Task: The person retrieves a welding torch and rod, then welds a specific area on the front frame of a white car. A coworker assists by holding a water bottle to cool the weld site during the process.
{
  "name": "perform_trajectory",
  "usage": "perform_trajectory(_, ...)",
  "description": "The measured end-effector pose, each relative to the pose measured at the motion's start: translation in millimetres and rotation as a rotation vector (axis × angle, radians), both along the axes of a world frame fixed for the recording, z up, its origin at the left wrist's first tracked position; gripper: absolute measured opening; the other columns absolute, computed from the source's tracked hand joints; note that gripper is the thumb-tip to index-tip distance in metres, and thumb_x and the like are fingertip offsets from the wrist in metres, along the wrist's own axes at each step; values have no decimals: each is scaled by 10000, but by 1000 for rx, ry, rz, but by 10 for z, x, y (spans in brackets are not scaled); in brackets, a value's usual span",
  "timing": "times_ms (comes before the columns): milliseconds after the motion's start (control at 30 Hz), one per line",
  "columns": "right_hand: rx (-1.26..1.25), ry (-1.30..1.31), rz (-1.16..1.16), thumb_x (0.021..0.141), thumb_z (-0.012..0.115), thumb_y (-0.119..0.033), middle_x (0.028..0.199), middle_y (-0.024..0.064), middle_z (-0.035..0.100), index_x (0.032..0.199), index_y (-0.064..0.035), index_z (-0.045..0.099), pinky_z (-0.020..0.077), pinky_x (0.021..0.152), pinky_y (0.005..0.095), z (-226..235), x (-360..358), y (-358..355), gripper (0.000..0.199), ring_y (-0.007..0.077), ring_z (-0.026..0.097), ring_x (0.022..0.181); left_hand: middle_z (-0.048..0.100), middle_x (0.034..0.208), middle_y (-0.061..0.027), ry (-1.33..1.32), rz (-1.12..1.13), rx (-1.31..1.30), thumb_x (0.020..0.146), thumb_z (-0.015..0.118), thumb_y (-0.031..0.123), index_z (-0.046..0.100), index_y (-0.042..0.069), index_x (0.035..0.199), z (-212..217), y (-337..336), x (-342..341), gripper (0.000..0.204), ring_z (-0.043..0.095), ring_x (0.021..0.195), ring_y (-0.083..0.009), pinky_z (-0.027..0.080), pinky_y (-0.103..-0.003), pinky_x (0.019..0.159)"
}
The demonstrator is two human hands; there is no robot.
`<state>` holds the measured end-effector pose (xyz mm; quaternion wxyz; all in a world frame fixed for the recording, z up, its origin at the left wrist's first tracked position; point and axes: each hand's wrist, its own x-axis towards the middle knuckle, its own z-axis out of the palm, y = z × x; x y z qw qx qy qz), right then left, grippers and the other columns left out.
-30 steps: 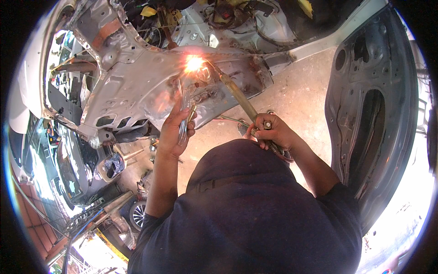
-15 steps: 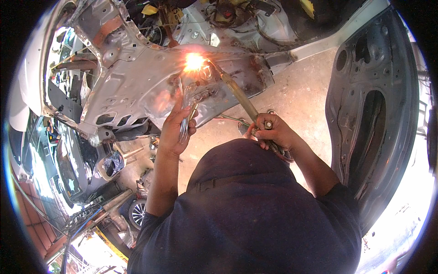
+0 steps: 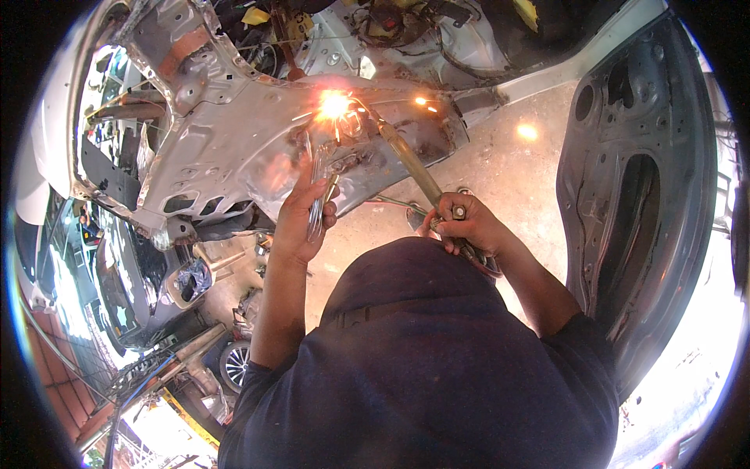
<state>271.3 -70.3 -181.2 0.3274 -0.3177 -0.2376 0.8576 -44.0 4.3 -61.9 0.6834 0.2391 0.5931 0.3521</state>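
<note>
My right hand is closed round the handle of a brass-coloured gas welding torch, which slants up and left. Its tip ends at a bright glow on a bare grey car body panel, and sparks fly off there. In my left hand is a looped bundle of thin metal welding wire, gripped by the fingers and pointing up toward the glow. A short brass-coloured piece shows beside those fingers. Glare hides the exact spot where wire and flame meet the metal.
A dark grey car door stands at the right. Green hose runs behind my right hand. Wiring and parts lie inside the body at the top. A wheel and a beige plastic chair are at the lower left.
The glow is brighter and throws more sparks. Some sparks have flown to the right, over the panel edge and floor. Both hands stay nearly where they were.
</note>
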Motion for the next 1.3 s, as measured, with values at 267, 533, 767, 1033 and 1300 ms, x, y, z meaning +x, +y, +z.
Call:
perform_trajectory(267,-5,13,2,954,709,-20,1061,97,724,857,-140,520,543,538,228,27,6,13,244,67,645,635,683,1000,-70,21,22,-4,1057,608,181,400,139,1636,72,-39,52,617,625,655,-78,535,-195,523)
perform_trajectory(533,-8,-14,10,955,707,-23,1064,97,720,866,-143,519,540,535,234,40,10,22,240,70,643,637,657,1022,-58,3,-3,-29,1051,625,161,312,232,1702,52,-29,-13,726,588,681,-83,514,-215,556)
perform_trajectory(767,-54,-42,1,961,711,-28,1068,98,713,875,-141,527,542,548,238,149,15,27,232,70,634,644,660,1022,-61,3,-10,-37,1048,635,175,314,238,1701,48,-6,-13,731,590,687,-81,515,-210,556)
perform_trajectory(1033,-40,-47,12,952,715,-20,1062,110,708,856,-135,514,545,561,240,111,24,39,251,67,631,646,659,1017,-62,15,-4,-35,1045,641,173,327,238,1697,63,-5,-5,727,582,680,-83,506,-211,563)
perform_trajectory(1300,-27,-46,15,951,719,-24,1059,103,716,850,-138,512,542,559,237,91,33,41,257,68,641,653,671,1024,-68,30,-17,-10,1049,623,197,381,161,1657,74,-3,16,655,614,672,-72,534,-193,535)
